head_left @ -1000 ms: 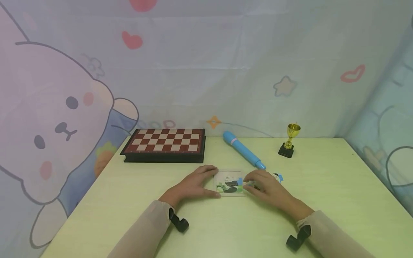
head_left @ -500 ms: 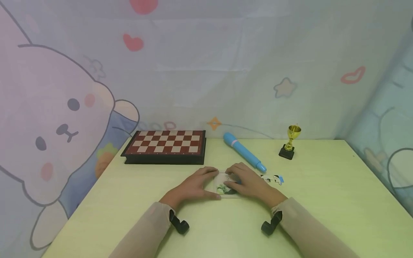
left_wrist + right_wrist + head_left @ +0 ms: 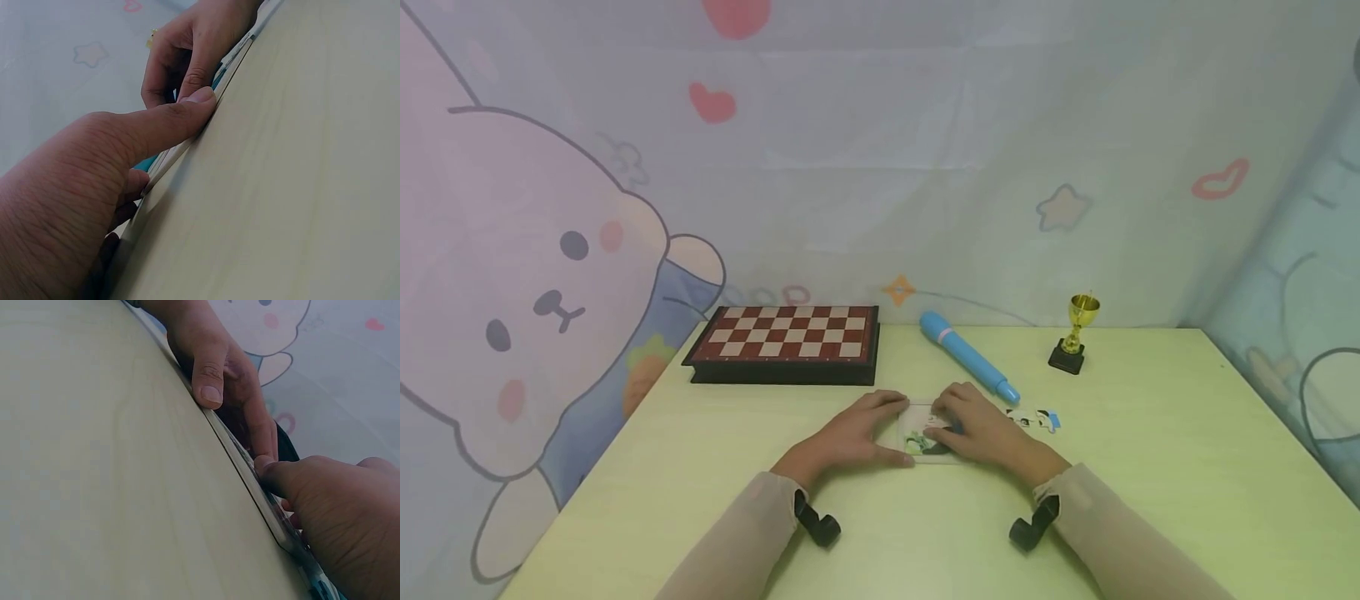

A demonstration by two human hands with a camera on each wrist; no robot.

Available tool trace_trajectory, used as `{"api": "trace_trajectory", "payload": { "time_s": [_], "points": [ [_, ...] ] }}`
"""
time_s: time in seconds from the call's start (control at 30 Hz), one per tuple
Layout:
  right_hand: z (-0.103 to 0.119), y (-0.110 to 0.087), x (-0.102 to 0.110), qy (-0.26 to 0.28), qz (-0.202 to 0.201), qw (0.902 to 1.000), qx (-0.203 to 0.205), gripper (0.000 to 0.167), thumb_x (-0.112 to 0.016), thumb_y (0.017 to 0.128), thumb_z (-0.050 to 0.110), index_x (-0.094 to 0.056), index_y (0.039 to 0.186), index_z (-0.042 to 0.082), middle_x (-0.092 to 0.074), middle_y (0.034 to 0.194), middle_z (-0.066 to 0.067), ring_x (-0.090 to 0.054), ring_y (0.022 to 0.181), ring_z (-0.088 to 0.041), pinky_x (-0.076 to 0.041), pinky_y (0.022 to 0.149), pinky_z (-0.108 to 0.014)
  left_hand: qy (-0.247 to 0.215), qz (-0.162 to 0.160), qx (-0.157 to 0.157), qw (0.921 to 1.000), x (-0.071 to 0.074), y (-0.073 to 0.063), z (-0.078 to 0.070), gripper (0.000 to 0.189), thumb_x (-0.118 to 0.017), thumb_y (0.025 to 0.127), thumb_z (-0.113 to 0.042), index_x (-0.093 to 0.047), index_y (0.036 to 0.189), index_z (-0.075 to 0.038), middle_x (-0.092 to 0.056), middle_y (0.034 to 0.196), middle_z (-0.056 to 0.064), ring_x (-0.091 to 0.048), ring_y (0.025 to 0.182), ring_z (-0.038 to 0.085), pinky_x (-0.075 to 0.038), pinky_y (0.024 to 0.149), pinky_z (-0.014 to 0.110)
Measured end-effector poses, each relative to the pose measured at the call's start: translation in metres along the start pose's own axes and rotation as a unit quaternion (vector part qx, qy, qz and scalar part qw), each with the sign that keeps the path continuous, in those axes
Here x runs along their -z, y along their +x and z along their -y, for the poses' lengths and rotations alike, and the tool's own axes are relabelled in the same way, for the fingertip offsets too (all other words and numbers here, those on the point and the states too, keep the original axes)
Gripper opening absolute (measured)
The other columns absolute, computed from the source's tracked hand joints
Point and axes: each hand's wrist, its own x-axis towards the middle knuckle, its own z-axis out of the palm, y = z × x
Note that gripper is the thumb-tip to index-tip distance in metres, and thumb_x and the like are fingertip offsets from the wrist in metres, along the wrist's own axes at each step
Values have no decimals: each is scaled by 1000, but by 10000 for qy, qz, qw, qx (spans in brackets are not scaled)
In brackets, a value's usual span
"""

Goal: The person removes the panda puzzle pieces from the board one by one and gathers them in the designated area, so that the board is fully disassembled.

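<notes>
Frame lies flat on the pale table, in the middle, between the two hands; thin light rim, green and dark print showing inside, part covered by fingers. Left hand grips its left end, thumb at the near corner, fingers at the far one; left wrist view has that thumb against the near edge. Right hand is over the right part, thumb and fingertips bent down onto the print, a little apart; can't tell if anything is pinched between them, fingers hide it. Black-and-white printed cutout with a blue bit sits just right of that hand; one piece or two, too small to tell. Blue stick lies slanted behind the right hand; checkered box back left; gold trophy upright on its black base, back right.
</notes>
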Motion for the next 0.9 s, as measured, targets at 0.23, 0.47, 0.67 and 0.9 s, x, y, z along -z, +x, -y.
{"api": "trace_trajectory", "payload": {
  "time_s": [0.23, 0.47, 0.67, 0.9],
  "points": [
    [2, 0, 2, 92, 72, 9999, -110, 33, -71, 94, 41, -66, 108, 11, -57, 107, 1, -50, 96, -13, -49, 84, -33, -36, -12, -16, 10000, 1, -1, -2, 100, -68, 76, -77, -42, 155, -22, -35, 156, -9, -31, 145, 17, -33, 116, 45],
    [2, -1, -1, 76, 72, 9998, -176, 33, -71, 94, 42, -64, 108, 13, -56, 108, 3, -49, 97, -12, -48, 85, -32, -8, -15, -25, 10000, 0, -1, 0, 101, -68, 75, -79, -42, 155, -23, -35, 156, -11, -31, 145, 16, -33, 116, 44],
    [4, -2, 0, 179, 67, 9997, -165, 34, -71, 94, 42, -63, 109, 12, -56, 108, 3, -51, 98, -12, -49, 86, -33, 32, -8, -39, 10000, -1, -1, 2, 102, -67, 75, -79, -42, 155, -22, -35, 157, -9, -31, 145, 17, -33, 116, 44],
    [7, -1, 4, 360, 67, 9991, -231, 34, -73, 93, 38, -61, 110, 11, -57, 101, 2, -50, 93, -13, -48, 83, -33, 13, -37, -104, 9999, 0, -2, 0, 100, -67, 76, -78, -42, 155, -21, -35, 157, -9, -31, 145, 17, -33, 116, 44]
  ]
}}
